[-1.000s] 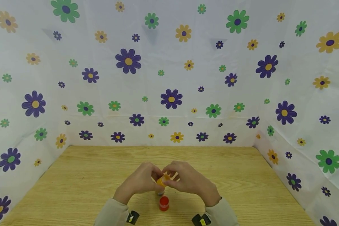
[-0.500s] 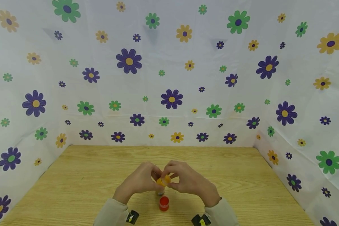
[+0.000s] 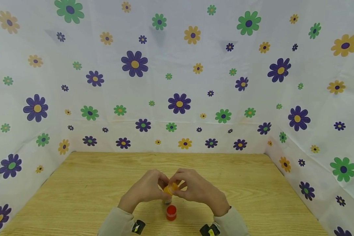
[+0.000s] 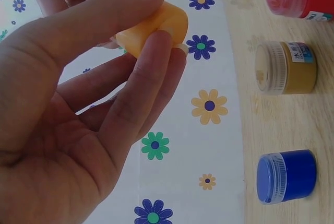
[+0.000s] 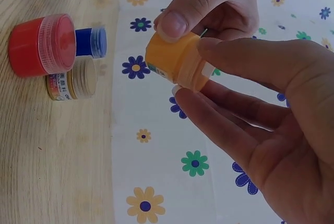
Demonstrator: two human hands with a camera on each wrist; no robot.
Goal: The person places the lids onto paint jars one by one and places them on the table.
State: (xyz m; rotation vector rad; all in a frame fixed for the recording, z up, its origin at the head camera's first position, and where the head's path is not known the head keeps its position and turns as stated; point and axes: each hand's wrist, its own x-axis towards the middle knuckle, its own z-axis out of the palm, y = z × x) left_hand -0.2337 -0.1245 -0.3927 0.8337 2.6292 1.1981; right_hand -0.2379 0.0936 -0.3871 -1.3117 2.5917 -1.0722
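Observation:
A small jar of orange-yellow paint is held tilted above the table between both hands. My left hand grips its coloured body, the thumb pressed along the side in the right wrist view. From the other end, my right hand pinches the clear ribbed lid between thumb and fingertips. The lid sits on the jar. Below the hands, a red paint jar stands on the table. Just behind it is a gold-brown paint jar, mostly hidden by my left hand in the head view.
A blue paint jar stands beyond the gold-brown one, in line with it and the red jar; the head view does not show it. The wooden table is bordered at the back and both sides by white flower-printed cloth.
My right fingers and thumb have shifted round the lid, turning slightly against the jar. The left hand keeps its grip, and the red jar stays where it was.

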